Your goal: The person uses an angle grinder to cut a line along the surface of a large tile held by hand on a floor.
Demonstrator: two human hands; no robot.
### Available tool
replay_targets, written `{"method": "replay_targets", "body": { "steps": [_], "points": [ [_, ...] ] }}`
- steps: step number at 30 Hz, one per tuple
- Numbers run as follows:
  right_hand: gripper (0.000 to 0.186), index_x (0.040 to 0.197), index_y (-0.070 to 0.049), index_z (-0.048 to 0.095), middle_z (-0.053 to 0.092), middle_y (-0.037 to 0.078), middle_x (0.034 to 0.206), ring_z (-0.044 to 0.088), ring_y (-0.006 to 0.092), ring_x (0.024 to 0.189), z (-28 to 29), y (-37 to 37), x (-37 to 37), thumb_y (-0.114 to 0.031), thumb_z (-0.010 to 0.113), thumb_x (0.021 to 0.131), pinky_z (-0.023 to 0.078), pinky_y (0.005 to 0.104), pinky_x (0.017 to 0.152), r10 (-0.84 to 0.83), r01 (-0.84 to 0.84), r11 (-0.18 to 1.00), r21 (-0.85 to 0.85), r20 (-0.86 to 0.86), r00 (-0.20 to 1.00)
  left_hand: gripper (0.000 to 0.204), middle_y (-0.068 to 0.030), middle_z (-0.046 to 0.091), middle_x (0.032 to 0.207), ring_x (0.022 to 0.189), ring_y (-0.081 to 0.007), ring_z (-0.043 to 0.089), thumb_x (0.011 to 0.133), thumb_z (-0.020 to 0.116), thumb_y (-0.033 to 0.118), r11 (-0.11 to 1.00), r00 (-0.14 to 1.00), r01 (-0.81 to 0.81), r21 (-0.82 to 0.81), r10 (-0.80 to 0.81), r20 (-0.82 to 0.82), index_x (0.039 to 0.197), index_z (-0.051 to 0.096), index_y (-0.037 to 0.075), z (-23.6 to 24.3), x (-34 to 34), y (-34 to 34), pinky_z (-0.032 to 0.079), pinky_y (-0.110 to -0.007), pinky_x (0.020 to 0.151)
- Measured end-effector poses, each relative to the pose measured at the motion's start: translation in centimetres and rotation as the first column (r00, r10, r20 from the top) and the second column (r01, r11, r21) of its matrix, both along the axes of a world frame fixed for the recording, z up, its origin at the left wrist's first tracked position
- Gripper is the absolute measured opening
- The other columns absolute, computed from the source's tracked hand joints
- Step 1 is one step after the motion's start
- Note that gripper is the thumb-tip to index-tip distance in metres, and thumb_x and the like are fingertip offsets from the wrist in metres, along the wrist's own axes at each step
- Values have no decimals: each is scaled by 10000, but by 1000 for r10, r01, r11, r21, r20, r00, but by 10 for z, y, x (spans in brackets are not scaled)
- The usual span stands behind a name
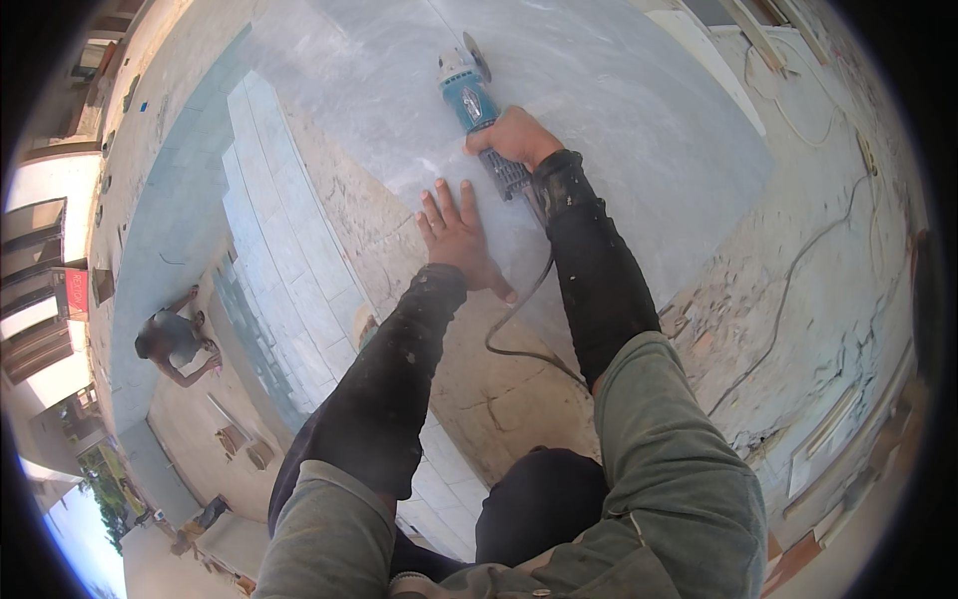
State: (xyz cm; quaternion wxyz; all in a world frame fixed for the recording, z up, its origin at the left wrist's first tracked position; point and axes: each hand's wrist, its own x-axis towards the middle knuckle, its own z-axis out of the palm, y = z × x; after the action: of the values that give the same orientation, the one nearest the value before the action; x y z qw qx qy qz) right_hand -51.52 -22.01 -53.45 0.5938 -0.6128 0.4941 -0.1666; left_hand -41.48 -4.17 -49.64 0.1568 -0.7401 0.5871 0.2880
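My right hand (517,138) is wrapped round the dark rear body of a teal angle grinder (467,98). The grinder's thin disc (477,58) stands on edge at its far end, over a large grey stone slab (639,110); whether it touches the slab I cannot tell. My left hand (457,238) lies flat on the slab's near edge, fingers spread, a little left of and nearer than the grinder. From the grinder's back a dark power cord (524,351) loops down between my forearms. Both forearms wear black sleeves dusted with pale specks.
Pale tiles (289,220) run in strips to the left of the slab. Farther left, a co-worker (172,337) crouches at the tiled floor. A thin cable (788,275) crosses the rough, cracked ground at right, and wooden boards (753,35) lie at the far right.
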Motion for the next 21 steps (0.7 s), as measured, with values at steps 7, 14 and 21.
{"method": "replay_targets", "body": {
  "steps": [7, 14, 21],
  "points": [
    [588, 972, 160, 759, 764, 265, 933, 745, 324, 826, 3, 11, -10, -305, 900, 640, 572, 396, 775, 1, -1, 1000, 23, -28, 1000, 1839, -371, -109, 1721, 1597, -556, -152, 346, 1057, 503, 1000, 1000, -4, -25, 4, -6, 1681, -101, -6, -1, -1, 2, -18, -626, 1295],
    [561, 952, 159, 757, 762, 272, 924, 748, 321, 828, -5, 22, -16, -280, 899, 633, 572, 401, 772, -15, 13, 999, 45, 31, 999, 1896, -382, -102, 1712, 1596, -570, -129, 289, 1059, 561, 998, 1000, -1, -66, 0, -12, 1678, -109, 13, -11, 1, 4, -30, -640, 1285],
    [521, 932, 148, 759, 762, 268, 917, 749, 325, 832, -2, 36, -21, -271, 872, 643, 574, 400, 771, -21, 20, 998, 58, 23, 1000, 1901, -385, -90, 1709, 1595, -576, -118, 272, 1061, 545, 997, 1000, 8, -79, -8, 10, 1677, -105, 15, -13, 4, 6, -18, -646, 1285]
  ]
}}
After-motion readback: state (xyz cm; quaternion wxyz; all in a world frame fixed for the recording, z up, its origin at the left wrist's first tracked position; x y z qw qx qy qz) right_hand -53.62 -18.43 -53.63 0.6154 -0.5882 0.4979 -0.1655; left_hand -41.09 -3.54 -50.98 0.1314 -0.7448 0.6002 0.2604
